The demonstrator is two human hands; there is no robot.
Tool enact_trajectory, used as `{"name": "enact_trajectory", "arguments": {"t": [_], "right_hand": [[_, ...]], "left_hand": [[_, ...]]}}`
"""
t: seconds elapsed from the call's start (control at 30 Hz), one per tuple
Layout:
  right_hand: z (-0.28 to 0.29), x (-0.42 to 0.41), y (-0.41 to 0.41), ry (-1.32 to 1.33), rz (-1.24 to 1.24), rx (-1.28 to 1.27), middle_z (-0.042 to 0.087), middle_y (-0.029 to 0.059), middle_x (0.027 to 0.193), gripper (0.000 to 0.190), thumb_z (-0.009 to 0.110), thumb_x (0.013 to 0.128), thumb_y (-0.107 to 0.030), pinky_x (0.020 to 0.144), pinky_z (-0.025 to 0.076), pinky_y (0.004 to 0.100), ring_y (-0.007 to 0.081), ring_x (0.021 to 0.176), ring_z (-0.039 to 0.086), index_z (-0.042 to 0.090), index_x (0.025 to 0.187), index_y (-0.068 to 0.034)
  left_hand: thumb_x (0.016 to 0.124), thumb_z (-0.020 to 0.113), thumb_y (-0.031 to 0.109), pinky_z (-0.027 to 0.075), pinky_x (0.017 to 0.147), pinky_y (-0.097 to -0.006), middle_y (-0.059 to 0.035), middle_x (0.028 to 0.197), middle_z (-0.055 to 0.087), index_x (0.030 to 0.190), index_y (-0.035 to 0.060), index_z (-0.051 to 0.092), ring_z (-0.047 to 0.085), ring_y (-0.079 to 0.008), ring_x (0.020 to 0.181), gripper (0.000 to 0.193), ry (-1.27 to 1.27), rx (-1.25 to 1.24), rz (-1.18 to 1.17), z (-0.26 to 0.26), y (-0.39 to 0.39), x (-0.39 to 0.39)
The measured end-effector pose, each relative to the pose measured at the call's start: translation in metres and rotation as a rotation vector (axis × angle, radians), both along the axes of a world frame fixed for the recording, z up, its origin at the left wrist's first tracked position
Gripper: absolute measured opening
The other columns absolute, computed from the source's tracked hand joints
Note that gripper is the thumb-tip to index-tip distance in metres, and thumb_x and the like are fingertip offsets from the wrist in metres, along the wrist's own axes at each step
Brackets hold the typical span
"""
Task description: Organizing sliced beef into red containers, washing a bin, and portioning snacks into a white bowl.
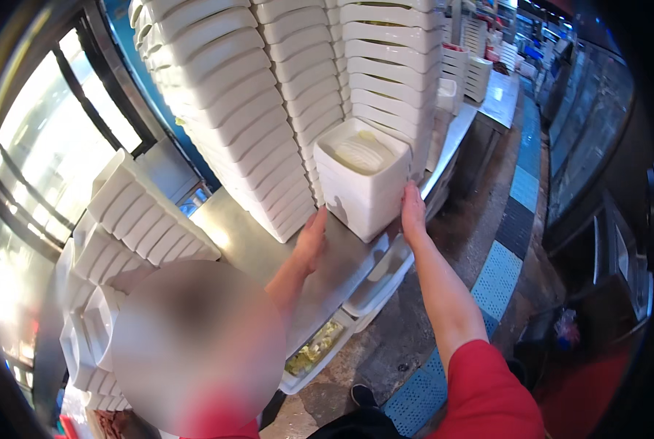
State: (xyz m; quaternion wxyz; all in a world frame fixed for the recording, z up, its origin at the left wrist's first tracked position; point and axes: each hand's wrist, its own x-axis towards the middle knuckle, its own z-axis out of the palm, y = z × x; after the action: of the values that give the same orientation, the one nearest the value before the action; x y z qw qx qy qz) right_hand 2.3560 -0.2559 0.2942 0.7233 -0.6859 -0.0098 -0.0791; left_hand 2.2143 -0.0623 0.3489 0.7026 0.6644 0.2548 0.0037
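Observation:
A white plastic tub [366,206], possibly a few nested together, stands near the front edge of the steel table [272,263]. Pale residue or a little food shows inside its top. My right hand [413,214] lies along its right side with the fingers extended. At its lower left corner is my left hand [311,241], its fingertips pointing forward; a hand shadow falls on the tub's front. Whether either hand grips it cannot be told. Tall stacks of white plastic tubs [234,110] rise directly behind and to the left, and another stack [390,66] stands behind it.
Under the table edge are a white bin [387,269] and another with chopped greens [319,345]. More white tubs [151,219] lean at the left. Blue perforated mats [497,274] run along the wet floor [382,324] at right. A round blur hides the lower left.

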Motion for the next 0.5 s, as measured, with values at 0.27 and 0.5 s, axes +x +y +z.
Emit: {"name": "enact_trajectory", "arguments": {"t": [0.27,0.5], "right_hand": [[0.049,-0.020,0.006,0.406,0.565,0.384,0.054,0.0066,0.122,0.073,0.033,0.090,-0.063,0.089,0.042,0.0338,0.0187,0.110,0.051,0.046,0.128,-0.002],[0.028,-0.036,0.007,0.382,0.637,0.322,0.051,0.0052,0.127,0.056,0.040,0.094,-0.047,0.092,0.043,0.0326,0.0168,0.112,0.051,0.040,0.135,-0.008]], "left_hand": [[0.084,0.030,0.072,0.041,0.097,-0.0338,-0.0078,0.129,0.049,0.137,0.0098,0.034,0.048,-0.0224,0.118,0.082,-0.407,-0.519,0.012,0.004,-0.024,0.041],[0.092,0.033,0.057,0.046,0.093,-0.0334,-0.0085,0.122,0.054,0.132,0.0085,0.042,0.053,-0.0213,0.111,0.063,-0.311,-0.744,0.049,0.008,-0.025,0.031]]}}
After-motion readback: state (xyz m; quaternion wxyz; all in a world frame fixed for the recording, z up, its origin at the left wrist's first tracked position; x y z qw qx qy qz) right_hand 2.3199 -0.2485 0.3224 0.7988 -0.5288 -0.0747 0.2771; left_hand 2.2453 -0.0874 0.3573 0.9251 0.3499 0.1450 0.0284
